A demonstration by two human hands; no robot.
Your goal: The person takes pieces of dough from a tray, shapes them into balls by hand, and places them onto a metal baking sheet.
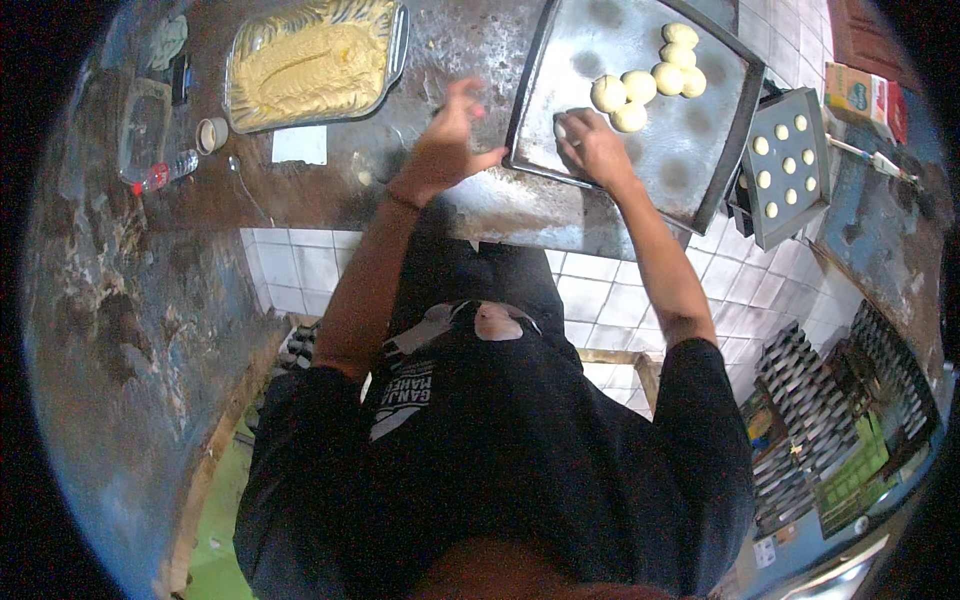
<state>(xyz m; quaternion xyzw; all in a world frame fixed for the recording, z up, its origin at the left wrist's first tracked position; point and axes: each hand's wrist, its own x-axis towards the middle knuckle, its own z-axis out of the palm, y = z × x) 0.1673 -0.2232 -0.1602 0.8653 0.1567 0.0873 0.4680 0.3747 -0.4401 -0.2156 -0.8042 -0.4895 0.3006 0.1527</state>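
Observation:
My left hand [445, 145] is raised at the large metal tray's left edge, its fingers apart and holding nothing, thumb tip beside the rim. My right hand [585, 140] is on the large tray [715, 140], fingers curled down at its surface near the lower left; what they hold, if anything, is hidden. Just beyond it lie several round pale dough balls [635, 88], grouped toward the tray's upper right. Left of my hands, a glass dish [395, 60] holds creamy yellow dough [300, 70].
A smaller tray [817, 200] with several small dough rounds tilts at the right, near a box [850, 95] and a white-handled tool [870, 160]. A plastic container [145, 125], red-capped bottle [165, 172], cup [212, 135] and white paper [298, 144] lie left on the worn counter [460, 30].

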